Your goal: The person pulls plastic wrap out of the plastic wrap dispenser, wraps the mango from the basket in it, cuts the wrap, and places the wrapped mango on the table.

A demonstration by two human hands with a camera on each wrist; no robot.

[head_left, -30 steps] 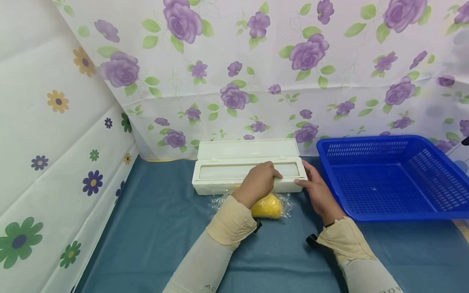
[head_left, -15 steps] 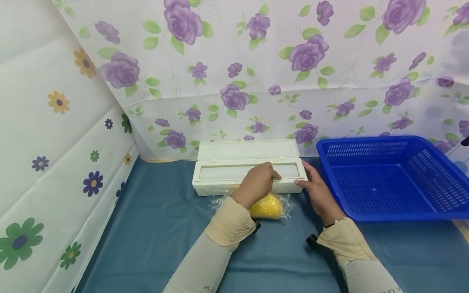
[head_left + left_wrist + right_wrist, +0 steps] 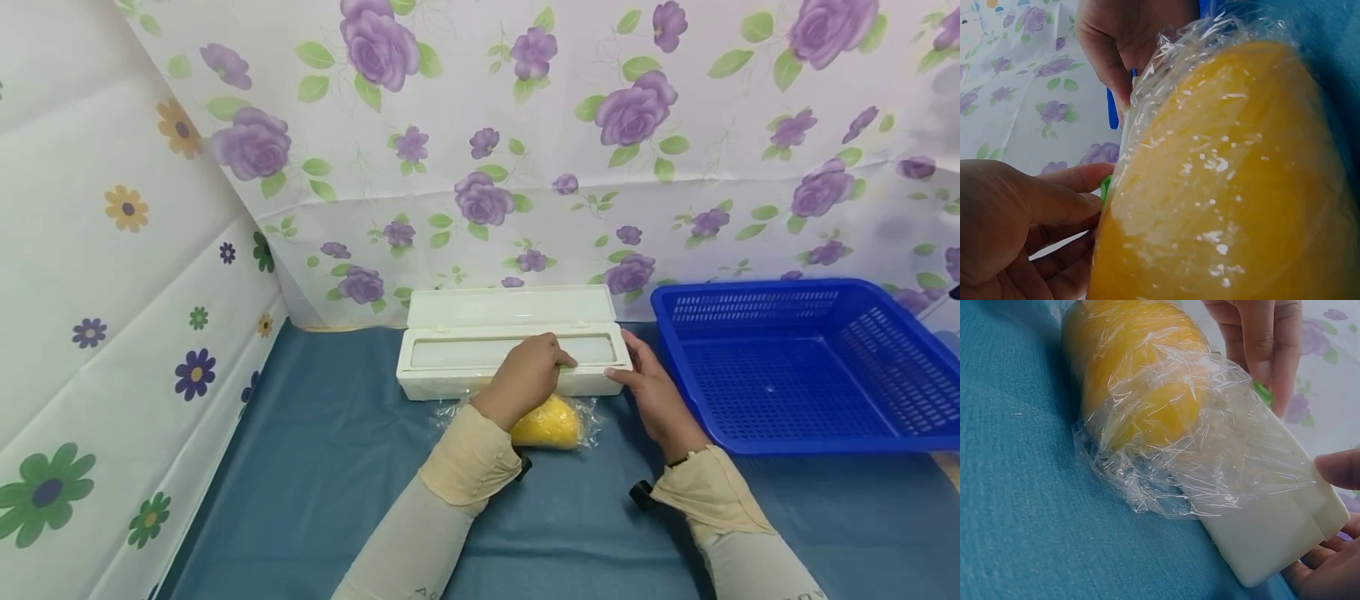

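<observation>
A white cling film dispenser lies lengthwise with its lid raised. My left hand is at its front edge, thumb and finger pinching a small green slide cutter. My right hand grips the dispenser's right end, thumb on top and fingers behind and below. In front sits a rounded yellow item, wrapped in clear cling film. The crinkled film stretches from it to the dispenser's front in the right wrist view. My left forearm partly hides the yellow item in the head view.
A blue plastic basket stands to the right, close to my right hand. Under everything is a blue-green cloth. A flowered sheet hangs behind the dispenser, and another flower-patterned sheet is at the left.
</observation>
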